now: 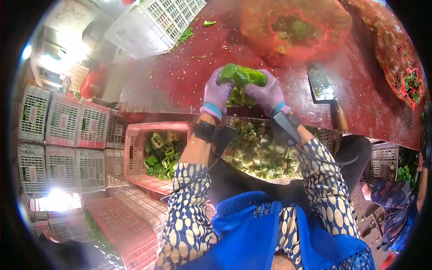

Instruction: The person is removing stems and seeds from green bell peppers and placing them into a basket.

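Observation:
Over the near edge of the red table (189, 76), my left hand (216, 93) and my right hand (270, 93), both in light purple gloves, grip a green bell pepper (241, 77) from either side. The pepper looks broken open, with paler flesh showing low between the hands. Fingertips are partly hidden behind it. Directly below, a crate of pale pepper cores and seeds (263, 155) stands near my lap. A pink plastic crate (130, 155) beside my left forearm holds hollow green pepper pieces (163, 155). To the right of my right hand, a cleaver (321, 83) with a wooden handle lies on the table.
An orange mesh sack (294, 27) sits open at the far side, showing green inside. Another full mesh sack (391, 49) lies at the right. A white crate (155, 27) stands far left. Stacked crates (60, 139) line the left. Another person's patterned sleeve (391, 193) shows at right.

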Demonstrator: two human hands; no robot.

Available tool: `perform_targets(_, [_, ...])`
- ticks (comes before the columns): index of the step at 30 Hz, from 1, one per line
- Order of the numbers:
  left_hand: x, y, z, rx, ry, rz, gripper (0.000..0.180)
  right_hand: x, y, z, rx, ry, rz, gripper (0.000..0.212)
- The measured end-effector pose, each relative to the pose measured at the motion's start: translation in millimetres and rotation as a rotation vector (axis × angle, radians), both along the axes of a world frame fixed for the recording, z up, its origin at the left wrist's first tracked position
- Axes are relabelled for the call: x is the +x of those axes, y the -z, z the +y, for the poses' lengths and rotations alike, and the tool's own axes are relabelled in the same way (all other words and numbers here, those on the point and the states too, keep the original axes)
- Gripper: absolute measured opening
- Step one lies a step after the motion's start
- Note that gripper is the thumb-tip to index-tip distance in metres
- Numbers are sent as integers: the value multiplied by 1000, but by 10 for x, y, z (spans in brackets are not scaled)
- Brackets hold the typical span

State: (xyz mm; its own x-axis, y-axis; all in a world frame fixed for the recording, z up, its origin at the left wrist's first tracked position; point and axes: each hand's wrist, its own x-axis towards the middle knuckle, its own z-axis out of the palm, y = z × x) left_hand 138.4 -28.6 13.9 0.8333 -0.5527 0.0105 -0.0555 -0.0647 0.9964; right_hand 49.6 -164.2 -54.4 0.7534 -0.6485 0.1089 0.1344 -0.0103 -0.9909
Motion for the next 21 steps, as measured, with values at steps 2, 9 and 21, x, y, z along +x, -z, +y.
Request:
perform_targets(2, [248, 129, 167, -34, -38, 227, 33, -59, -194, 95, 117, -62, -48, 52])
perform_targets(9, [620, 295, 322, -208, 126, 907, 28, -226, -395, -116, 704, -330, -326, 34])
perform_targets(21, [465, 207, 423, -438, 114, 955, 28, -417, -201, -428, 617, -369, -311, 37])
